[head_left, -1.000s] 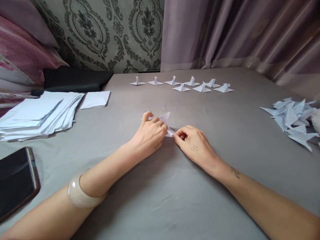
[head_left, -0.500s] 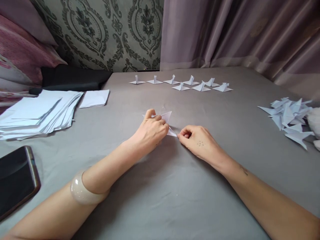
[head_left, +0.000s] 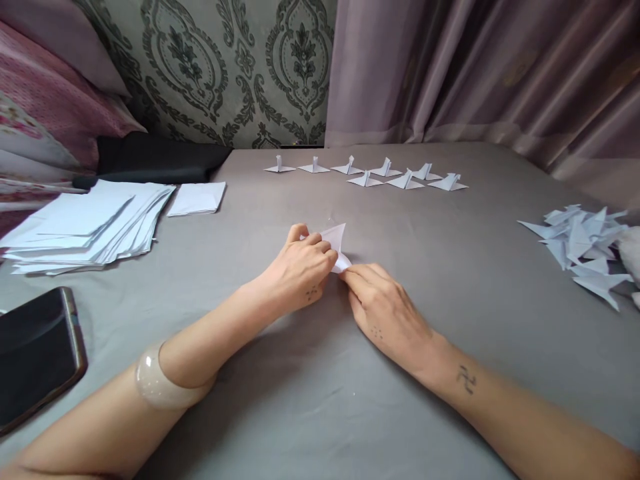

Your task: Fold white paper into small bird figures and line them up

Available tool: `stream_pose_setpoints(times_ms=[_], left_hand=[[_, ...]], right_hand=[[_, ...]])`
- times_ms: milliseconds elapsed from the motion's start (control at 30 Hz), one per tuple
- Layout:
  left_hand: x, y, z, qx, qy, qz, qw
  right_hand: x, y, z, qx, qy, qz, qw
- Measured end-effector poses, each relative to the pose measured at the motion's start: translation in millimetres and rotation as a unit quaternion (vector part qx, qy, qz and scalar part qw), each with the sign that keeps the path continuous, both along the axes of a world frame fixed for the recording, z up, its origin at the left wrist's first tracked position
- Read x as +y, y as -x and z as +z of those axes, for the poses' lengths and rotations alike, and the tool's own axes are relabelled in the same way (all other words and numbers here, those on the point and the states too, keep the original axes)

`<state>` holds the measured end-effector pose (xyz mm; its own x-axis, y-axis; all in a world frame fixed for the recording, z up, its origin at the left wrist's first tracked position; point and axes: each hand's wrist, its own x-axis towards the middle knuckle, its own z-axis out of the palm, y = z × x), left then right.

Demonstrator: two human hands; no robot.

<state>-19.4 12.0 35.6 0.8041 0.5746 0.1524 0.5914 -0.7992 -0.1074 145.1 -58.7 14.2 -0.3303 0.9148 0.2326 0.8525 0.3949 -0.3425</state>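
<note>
A white folded paper piece point(head_left: 334, 237) lies mid-table, its left part covered by my left hand point(head_left: 306, 263). The fingers of that hand are curled and closed on the paper. From the right, my right hand point(head_left: 383, 300) pinches the paper's near right corner, its fingertips partly hidden behind the hand. One pointed flap rises beyond my left knuckles. Farther back, several folded paper cranes point(head_left: 367, 179) stand in two loose rows.
On the left are a stack of white paper sheets point(head_left: 100, 227), a smaller paper pile point(head_left: 197, 199) and a phone point(head_left: 40, 360). A heap of folded paper pieces point(head_left: 580, 233) lies at the right. A black cloth point(head_left: 160, 157) rests at the back left.
My right hand has turned over and moved left, bringing the pinched corner closer to my left hand. The left hand stays on the paper. The view has shifted slightly.
</note>
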Motion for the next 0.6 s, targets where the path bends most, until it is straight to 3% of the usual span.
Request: stream_pose_setpoints(times_ms=[267,500,600], left_hand=[[1.8,30.4,0.2,-0.066,0.017,-0.027,0.997],[22.7,45.7,-2.5,-0.161,0.122,-0.011,0.979],[25.6,47.8,-3.0,-0.180,0.129,-0.018,0.975]], right_hand=[[-5.5,0.0,-2.7,-0.040,-0.035,0.007,0.999],[-7.4,2.7,-0.6,-0.074,-0.038,-0.003,0.997],[-8.2,3.0,-0.1,-0.085,-0.040,-0.003,0.996]])
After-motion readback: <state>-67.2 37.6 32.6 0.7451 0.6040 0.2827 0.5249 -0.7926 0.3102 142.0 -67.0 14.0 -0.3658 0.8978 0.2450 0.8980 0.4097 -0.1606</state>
